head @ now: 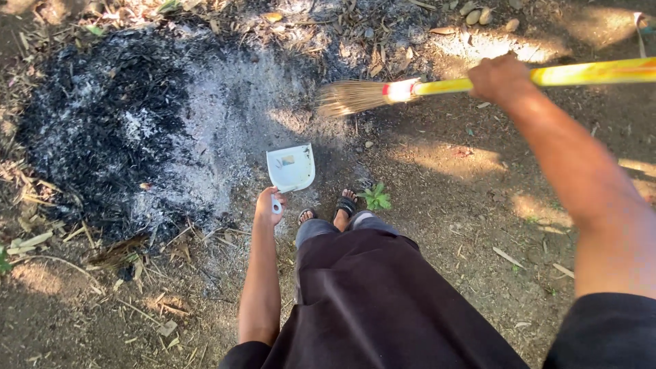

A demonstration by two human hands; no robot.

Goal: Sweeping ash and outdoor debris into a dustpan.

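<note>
Left hand (268, 205) clasps white plastic dustpan (291, 167) handle, ash pile (171, 130) at 10 o'clock; right hand (499, 77) clenches yellow-handled straw broom (410, 89). Both likely light, stiff.

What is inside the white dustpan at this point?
The dustpan, held by the left hand at its handle, shows a mostly bare white tray with a small brownish scrap and a dusting of ash. The ground beneath it is covered.
</note>
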